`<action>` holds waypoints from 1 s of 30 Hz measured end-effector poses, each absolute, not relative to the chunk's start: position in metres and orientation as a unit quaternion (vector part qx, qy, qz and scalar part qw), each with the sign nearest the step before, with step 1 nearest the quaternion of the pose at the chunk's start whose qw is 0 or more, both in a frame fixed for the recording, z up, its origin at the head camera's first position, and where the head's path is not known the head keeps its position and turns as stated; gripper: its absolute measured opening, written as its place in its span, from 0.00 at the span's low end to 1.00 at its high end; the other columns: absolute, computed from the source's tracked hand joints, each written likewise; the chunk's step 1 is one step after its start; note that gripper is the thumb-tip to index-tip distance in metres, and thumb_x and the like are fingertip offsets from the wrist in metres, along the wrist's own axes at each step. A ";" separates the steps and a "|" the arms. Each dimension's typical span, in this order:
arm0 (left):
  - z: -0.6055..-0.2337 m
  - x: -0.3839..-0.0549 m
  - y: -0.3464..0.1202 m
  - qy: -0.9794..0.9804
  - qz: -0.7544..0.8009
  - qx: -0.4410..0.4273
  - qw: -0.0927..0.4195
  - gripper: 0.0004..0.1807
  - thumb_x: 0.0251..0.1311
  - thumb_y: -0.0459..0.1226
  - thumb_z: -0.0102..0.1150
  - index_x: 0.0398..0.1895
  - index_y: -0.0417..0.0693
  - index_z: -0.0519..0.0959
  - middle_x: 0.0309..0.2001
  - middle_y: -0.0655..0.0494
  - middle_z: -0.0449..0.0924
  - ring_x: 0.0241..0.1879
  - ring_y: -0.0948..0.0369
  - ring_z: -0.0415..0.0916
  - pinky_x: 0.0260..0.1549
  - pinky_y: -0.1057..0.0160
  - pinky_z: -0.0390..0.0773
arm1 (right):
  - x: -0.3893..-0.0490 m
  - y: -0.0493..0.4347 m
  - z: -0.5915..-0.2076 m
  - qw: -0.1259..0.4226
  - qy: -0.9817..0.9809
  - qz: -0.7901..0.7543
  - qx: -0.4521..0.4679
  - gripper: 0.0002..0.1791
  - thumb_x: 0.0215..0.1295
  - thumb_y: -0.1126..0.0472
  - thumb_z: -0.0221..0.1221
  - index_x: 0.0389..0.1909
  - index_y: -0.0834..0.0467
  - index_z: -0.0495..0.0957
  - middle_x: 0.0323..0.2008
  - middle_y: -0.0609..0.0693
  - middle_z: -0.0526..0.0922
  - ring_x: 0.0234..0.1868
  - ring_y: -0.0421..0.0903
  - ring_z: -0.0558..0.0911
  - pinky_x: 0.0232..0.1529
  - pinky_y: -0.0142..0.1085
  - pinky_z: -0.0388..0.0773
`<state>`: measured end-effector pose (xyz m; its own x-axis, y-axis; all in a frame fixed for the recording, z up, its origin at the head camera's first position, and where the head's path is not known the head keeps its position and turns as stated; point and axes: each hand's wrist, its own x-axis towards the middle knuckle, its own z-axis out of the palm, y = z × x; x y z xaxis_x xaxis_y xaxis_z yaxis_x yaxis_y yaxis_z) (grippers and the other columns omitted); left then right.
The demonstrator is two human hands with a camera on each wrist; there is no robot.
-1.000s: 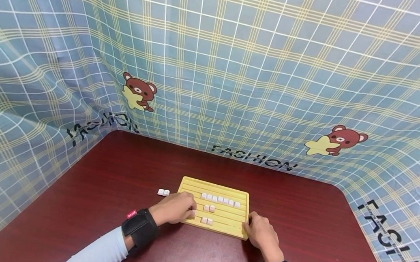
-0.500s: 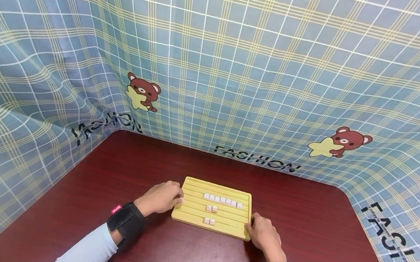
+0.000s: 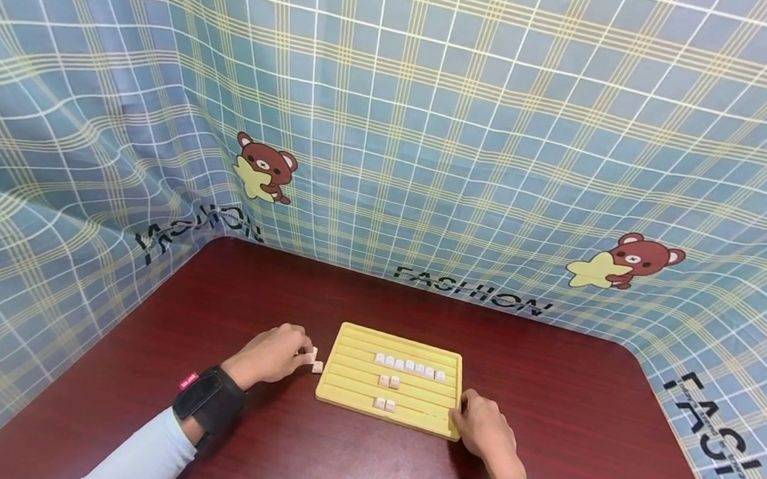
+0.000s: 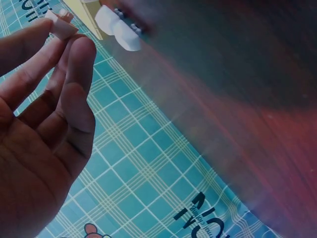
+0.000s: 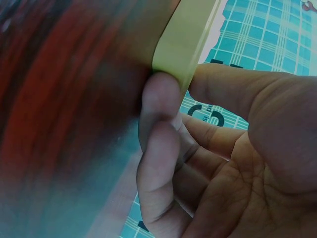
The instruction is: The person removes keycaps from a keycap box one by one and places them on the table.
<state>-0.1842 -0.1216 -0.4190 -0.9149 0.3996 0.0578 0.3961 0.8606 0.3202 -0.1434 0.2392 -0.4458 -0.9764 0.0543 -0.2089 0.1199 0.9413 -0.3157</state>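
Observation:
My left hand (image 3: 275, 354), just left of the yellow grooved tray (image 3: 352, 395), pinches a small pale keycap (image 4: 63, 27) between thumb and fingertips. Two white keycaps (image 4: 119, 29) lie side by side on the table close to that hand; in the head view one is partly hidden by the fingers. On the tray, several white keycaps (image 3: 409, 365) form an upper row. A pair of keycaps (image 3: 389, 382) sits in a middle groove, and another pair (image 3: 384, 404) lower down. My right hand (image 3: 485, 428) grips the tray's right edge near its front corner, thumb on top and fingers against the side.
The dark red table (image 3: 368, 461) carries the tray near its middle. A blue checked cloth (image 3: 431, 124) with bear prints surrounds the table at the back and both sides.
My left hand has moved left from over the tray to the table beside it, bringing a keycap along. My right hand keeps its grip on the tray. The view has shifted slightly.

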 end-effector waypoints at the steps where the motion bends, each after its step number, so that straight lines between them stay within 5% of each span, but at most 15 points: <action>1: -0.419 -0.184 -0.123 0.965 0.165 0.206 0.006 0.03 0.59 0.36 0.65 0.35 0.48 0.86 0.33 0.58 0.79 0.33 0.60 0.77 0.32 0.60 0.76 | -0.143 0.239 -0.446 0.098 0.980 -0.166 0.043 0.12 0.66 0.55 0.60 0.45 0.58 0.75 0.25 0.49 0.73 0.25 0.45 0.73 0.26 0.40 0.68; 30: -0.438 -0.190 -0.121 0.970 0.142 0.197 0.021 0.03 0.57 0.36 0.67 0.33 0.47 0.86 0.33 0.56 0.80 0.35 0.59 0.77 0.32 0.57 0.77 | -0.144 0.242 -0.449 0.090 0.980 -0.172 0.040 0.12 0.66 0.54 0.60 0.43 0.57 0.75 0.25 0.48 0.74 0.25 0.44 0.73 0.26 0.39 0.67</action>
